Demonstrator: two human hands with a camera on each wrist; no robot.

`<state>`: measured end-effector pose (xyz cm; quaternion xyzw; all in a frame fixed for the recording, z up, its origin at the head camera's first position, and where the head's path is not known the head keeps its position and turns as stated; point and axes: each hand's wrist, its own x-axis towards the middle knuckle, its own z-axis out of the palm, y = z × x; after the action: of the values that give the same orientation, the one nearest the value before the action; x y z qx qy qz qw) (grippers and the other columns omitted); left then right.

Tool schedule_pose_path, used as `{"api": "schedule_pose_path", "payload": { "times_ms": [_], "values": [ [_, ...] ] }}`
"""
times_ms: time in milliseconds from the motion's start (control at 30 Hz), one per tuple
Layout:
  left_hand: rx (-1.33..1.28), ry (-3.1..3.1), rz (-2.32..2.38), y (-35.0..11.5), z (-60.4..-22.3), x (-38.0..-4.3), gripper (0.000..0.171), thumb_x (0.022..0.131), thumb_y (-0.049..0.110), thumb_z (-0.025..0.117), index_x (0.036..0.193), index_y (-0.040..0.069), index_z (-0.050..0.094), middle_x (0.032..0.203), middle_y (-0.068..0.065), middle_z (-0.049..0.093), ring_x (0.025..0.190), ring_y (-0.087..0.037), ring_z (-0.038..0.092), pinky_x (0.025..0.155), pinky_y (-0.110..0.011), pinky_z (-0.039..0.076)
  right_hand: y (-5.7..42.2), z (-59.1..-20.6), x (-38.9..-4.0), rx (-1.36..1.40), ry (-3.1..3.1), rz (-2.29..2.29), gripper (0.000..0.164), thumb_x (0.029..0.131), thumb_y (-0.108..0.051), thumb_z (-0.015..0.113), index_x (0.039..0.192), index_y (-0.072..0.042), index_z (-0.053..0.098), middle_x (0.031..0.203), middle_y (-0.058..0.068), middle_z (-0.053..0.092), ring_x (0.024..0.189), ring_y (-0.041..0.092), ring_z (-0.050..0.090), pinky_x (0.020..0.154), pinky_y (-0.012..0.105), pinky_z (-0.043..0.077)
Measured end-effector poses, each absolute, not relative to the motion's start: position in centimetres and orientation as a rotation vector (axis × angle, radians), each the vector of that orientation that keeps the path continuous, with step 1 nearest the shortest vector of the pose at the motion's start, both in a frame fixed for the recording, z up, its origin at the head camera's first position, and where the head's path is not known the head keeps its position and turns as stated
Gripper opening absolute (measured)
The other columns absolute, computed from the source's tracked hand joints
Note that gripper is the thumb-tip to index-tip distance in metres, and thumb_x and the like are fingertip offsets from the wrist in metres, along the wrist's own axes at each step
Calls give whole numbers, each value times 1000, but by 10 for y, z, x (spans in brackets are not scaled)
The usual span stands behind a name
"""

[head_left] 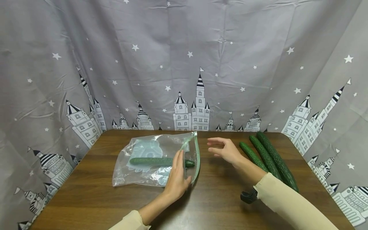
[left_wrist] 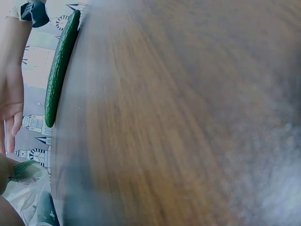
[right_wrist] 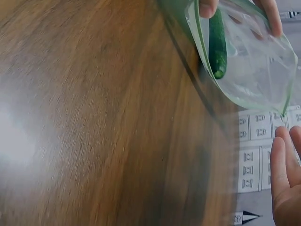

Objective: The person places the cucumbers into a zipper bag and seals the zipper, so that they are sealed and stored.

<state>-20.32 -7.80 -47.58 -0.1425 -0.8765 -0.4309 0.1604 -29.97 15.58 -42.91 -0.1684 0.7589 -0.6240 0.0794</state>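
A clear zip bag with a green-edged mouth lies on the table, its mouth facing right. Inside it is one cucumber, its tip near the opening; the right wrist view shows that cucumber through the gaping mouth. My left hand grips the bag at its mouth, thumb and fingers spread apart along the rim. To the right of the bag my right hand hovers with fingers loosely bent and nothing in them. In the right wrist view, the right hand is apart from the bag's corner.
Three cucumbers of differing length lie side by side at the right: a short cucumber, a middle cucumber and a long cucumber. Behind the wooden table hangs a grey curtain printed with castles and stars.
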Motion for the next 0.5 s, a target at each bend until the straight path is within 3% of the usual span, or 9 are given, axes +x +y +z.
{"api": "schedule_pose_path", "payload": {
  "times_ms": [67, 267, 500],
  "values": [
    [-415, -2495, -1236, -78, -476, -204, 113, 69, -20, 80, 161, -4, 18, 167, -22, 17, 125, -43, 54, 80, -31, 60, 163, -426, -298, -511, 2277, -1856, 47, 94, -6, 75, 139, 0, 62, 129, 18, 68, 113, 30, 68, 95, 61, 53],
    [-421, -2481, -1224, -80, -477, -205, 113, 68, -19, 81, 161, -4, 19, 167, -21, 19, 132, -43, 50, 88, -36, 60, 185, -418, -295, -553, 2328, -1787, 50, 95, -8, 74, 142, -1, 59, 130, 21, 67, 113, 30, 68, 93, 60, 55],
    [-433, -2487, -1254, -81, -479, -205, 112, 69, -20, 80, 161, -5, 18, 166, -23, 17, 108, -40, 62, 70, -25, 59, 209, -414, -289, -597, 2398, -1738, 51, 95, -10, 75, 142, 1, 59, 129, 21, 67, 110, 29, 70, 87, 57, 59]
  ]
}}
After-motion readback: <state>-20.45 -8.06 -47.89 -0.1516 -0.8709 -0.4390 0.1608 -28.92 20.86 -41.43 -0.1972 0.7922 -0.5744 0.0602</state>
